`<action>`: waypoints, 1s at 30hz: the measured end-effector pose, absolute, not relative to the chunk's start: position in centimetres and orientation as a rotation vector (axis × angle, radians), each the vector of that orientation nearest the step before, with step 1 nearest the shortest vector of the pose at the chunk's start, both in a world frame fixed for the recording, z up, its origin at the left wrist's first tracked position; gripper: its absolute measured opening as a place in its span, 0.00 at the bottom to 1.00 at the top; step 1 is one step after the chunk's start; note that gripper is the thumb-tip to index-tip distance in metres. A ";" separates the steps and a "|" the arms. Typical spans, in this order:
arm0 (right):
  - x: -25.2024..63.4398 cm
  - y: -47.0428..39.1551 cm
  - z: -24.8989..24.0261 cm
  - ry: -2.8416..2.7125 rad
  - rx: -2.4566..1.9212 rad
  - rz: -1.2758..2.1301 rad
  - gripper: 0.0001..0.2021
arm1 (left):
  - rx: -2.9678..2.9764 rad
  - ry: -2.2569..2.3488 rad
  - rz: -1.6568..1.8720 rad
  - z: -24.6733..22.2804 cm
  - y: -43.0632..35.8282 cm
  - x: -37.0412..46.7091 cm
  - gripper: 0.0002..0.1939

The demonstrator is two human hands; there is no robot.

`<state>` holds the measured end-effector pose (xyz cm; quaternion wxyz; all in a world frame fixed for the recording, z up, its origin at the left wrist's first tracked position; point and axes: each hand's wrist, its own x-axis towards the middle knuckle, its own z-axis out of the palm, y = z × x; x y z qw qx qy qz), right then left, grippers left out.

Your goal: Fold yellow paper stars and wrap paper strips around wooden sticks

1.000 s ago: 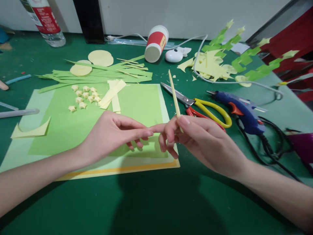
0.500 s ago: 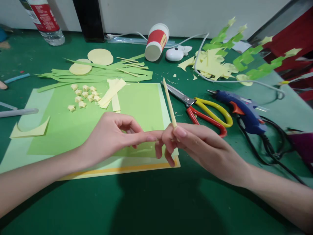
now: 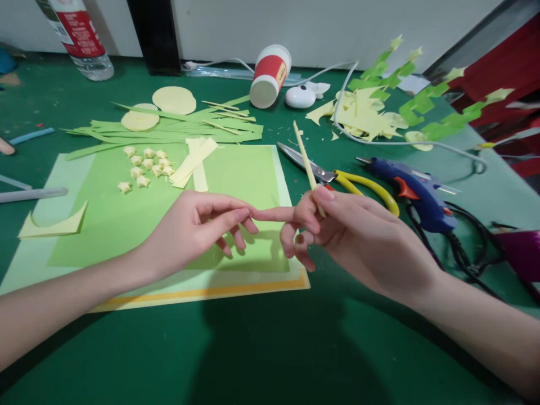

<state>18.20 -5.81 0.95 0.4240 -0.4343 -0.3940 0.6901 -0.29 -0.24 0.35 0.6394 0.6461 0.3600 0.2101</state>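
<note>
A thin, pale yellow paper stick [image 3: 304, 154] stands up at a tilt from my right hand [image 3: 358, 242], pinched between thumb and curled finger. One finger of this hand stretches left to meet my left hand [image 3: 194, 230]. My left thumb and index finger close on that fingertip, and the other left fingers curl loosely below. Whether anything small is between them, I cannot tell. Under my left hand lie green paper sheets [image 3: 236, 174]. Small folded paper stars [image 3: 147, 163] and pale yellow paper strips [image 3: 194, 163] rest on them.
Scissors [image 3: 379, 194] lie partly behind my right hand, beside a blue glue gun [image 3: 422, 191] with a black cord. Green strips [image 3: 177, 129], yellow scraps [image 3: 363, 115], a tipped paper cup [image 3: 270, 76], a white case [image 3: 300, 97] and a bottle [image 3: 82, 39] stand farther back.
My right hand has moved slightly right and up with the paper stick, which now leans over the scissors. My left fingers have slid to the fingertip of the right hand's stretched finger.
</note>
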 end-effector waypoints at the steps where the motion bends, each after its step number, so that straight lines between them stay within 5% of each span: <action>1: 18.2 -5.8 0.9 -0.974 -1.082 1.732 0.17 | 1.480 0.824 0.484 0.3 -0.2 -0.3 0.09; 18: 18.9 -4.6 0.4 -0.974 -1.031 1.793 0.17 | 1.880 0.933 0.488 0.4 0.0 -0.2 0.05; 24: 19.0 -4.9 0.3 -0.887 -0.968 1.835 0.18 | 2.024 1.039 0.475 0.0 0.5 -0.3 0.17; 28: 19.0 -5.0 0.6 -0.804 -0.944 1.937 0.18 | 2.008 0.983 0.619 -0.5 0.6 -0.4 0.11; 30: 18.9 -5.0 0.7 -0.772 -0.917 2.029 0.18 | 2.021 0.942 0.715 -0.6 0.7 -0.4 0.22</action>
